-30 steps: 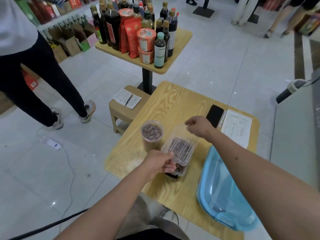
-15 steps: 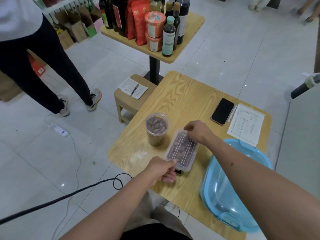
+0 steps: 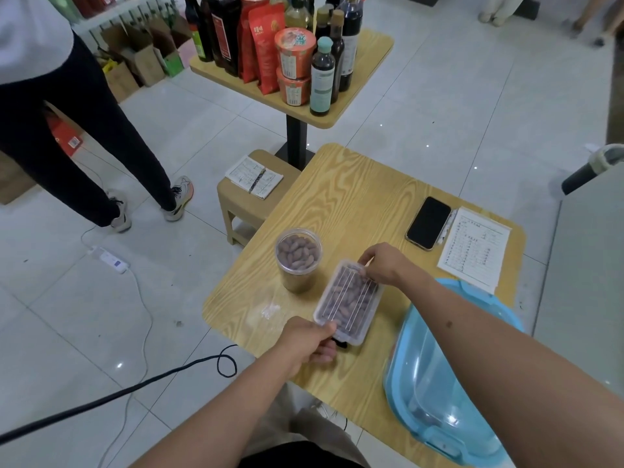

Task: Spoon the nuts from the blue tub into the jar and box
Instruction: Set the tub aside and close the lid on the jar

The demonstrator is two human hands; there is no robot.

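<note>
both hands still gripping the box (image 3: 349, 300) ends, left hand (image 3: 309, 342) near, right hand (image 3: 383, 263) far, lid now down flat

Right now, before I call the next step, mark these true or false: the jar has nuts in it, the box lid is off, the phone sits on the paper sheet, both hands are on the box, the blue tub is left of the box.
1. The jar holds nuts: true.
2. The box has no lid: false, a clear lid lies on it.
3. The phone lies on the paper sheet: false, it lies beside it on the table.
4. Both the left hand and right hand grip the box: true.
5. The blue tub is left of the box: false, it is right.
</note>
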